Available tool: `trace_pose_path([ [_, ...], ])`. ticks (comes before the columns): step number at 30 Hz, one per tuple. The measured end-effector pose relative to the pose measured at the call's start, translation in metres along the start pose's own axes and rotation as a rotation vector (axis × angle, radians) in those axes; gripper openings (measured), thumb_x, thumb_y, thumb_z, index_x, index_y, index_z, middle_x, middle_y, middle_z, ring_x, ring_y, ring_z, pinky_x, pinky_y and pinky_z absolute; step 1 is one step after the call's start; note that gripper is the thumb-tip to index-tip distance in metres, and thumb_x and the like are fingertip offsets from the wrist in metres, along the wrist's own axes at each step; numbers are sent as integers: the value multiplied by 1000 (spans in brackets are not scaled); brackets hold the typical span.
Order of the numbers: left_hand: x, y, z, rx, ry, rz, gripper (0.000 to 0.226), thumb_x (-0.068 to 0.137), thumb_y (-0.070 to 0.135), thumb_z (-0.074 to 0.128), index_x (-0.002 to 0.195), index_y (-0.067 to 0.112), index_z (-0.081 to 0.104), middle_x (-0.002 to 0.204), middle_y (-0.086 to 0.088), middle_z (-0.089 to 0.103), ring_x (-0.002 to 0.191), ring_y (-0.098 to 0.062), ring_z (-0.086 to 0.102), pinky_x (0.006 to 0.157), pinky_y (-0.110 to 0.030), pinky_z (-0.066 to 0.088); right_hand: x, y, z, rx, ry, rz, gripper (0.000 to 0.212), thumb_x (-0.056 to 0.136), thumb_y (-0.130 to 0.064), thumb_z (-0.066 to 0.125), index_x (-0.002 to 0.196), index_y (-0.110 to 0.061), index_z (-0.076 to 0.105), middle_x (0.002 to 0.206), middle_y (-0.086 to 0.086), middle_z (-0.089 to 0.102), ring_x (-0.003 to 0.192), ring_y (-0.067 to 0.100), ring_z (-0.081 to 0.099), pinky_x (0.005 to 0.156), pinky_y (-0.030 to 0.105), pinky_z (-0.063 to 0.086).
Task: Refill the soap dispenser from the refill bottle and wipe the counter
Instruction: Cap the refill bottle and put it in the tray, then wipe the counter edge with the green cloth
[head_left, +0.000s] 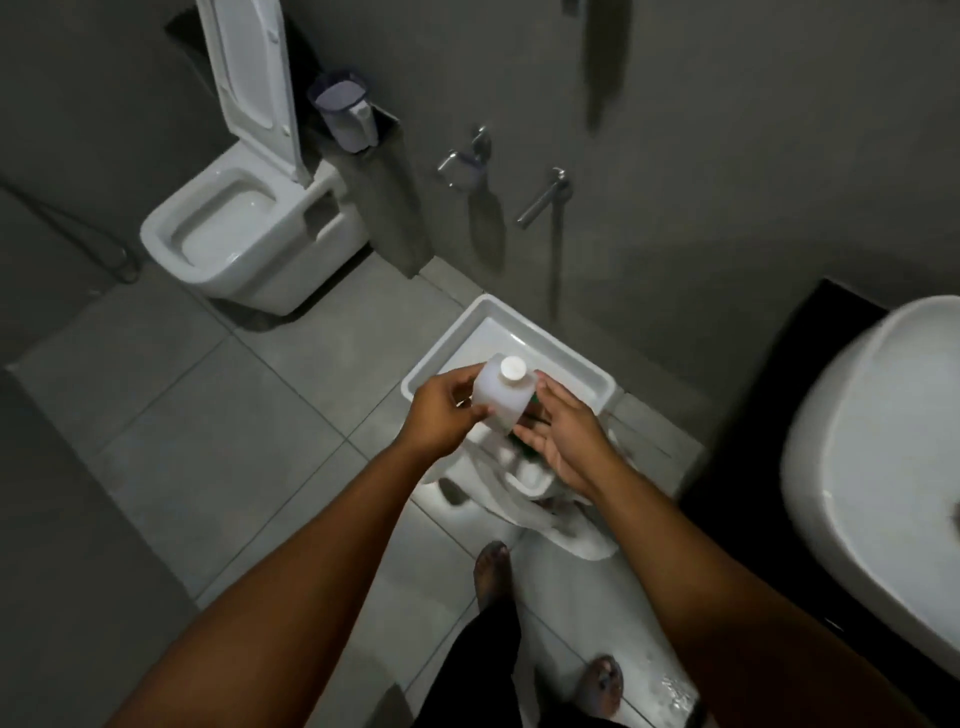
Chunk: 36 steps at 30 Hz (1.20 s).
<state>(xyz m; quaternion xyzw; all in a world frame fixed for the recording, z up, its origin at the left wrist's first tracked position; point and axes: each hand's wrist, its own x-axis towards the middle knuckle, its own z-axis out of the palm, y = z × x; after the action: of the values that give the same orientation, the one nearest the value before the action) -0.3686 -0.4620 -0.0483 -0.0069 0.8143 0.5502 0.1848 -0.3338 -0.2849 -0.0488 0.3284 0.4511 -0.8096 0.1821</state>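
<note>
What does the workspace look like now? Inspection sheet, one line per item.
Surface: grey tiled floor; dark counter at right carries a white basin.
Job's things: white bottle, cap on, held between both hands.
Clutter: white tray and white bag on the floor.
Grippers: left hand grips the bottle; right hand touches it, fingers straight.
Cables: nothing seen.
Surroundings: toilet, lid up; small bin; wall taps.

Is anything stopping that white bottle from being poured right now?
Yes. The white cap sits on top of the refill bottle, so nothing can pour yet. The left hand grips the bottle and the right hand rests against its side. No soap dispenser is visible here.
</note>
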Motion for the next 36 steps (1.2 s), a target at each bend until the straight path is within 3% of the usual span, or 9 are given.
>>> trace_pose_path([
  [8,78,-69,-36,-11,64,-97,54,82,-8,75,129,18,70,124,0,75,117,-17,70,106,-43,54,110,26,49,-24,61,57,38,103,-23,54,140,-21,54,131,14,65,112,31,67,75,35,63],
  [14,87,-94,-37,-45,86,-140,54,86,-6,73,134,18,68,129,1,72,121,-18,68,108,-44,53,132,36,54,0,93,99,33,100,-22,58,133,-21,60,118,11,71,98,28,75,83,38,62],
  [17,87,-94,-36,-49,66,-147,56,86,-2,76,137,17,64,133,3,69,123,-17,65,109,-39,52,131,38,55,-8,82,77,32,100,-22,57,132,-18,59,122,8,68,109,25,69,91,40,59],
  [21,59,-94,-32,34,299,-160,52,82,10,82,130,18,64,127,6,65,114,-12,62,100,-24,49,116,42,32,-412,237,-127,30,101,-32,54,130,-26,58,111,-12,63,117,17,59,94,24,47],
  [24,22,-105,-18,175,451,-46,27,86,13,78,112,18,70,110,3,69,107,-19,63,96,-33,52,105,56,-6,-860,405,-398,35,99,-26,58,132,-14,60,126,7,61,119,26,58,97,25,43],
  [26,4,-113,-4,330,342,114,16,91,20,73,108,18,73,107,3,71,106,-21,62,96,-35,50,107,70,-24,-1166,391,-410,42,99,-24,56,138,-7,56,137,21,53,125,37,52,107,37,42],
  [29,-1,-125,15,652,-29,301,40,102,41,51,131,18,67,131,-3,68,131,-26,56,115,-38,38,115,87,-35,-1494,333,-299,57,100,-34,52,151,-13,40,153,29,33,140,44,33,117,49,30],
  [32,6,-136,23,957,-292,308,63,108,53,24,159,17,33,167,-7,32,159,-29,17,129,-48,10,125,99,-34,-1638,324,-263,66,100,-46,44,157,-20,24,158,30,22,143,47,26,118,52,27],
  [36,14,-152,24,1107,-386,273,70,107,58,12,164,18,10,173,-8,6,160,-28,-7,128,-48,-6,135,105,-32,-1777,395,-319,68,98,-55,40,156,-24,21,152,30,29,126,43,44,103,51,44],
])
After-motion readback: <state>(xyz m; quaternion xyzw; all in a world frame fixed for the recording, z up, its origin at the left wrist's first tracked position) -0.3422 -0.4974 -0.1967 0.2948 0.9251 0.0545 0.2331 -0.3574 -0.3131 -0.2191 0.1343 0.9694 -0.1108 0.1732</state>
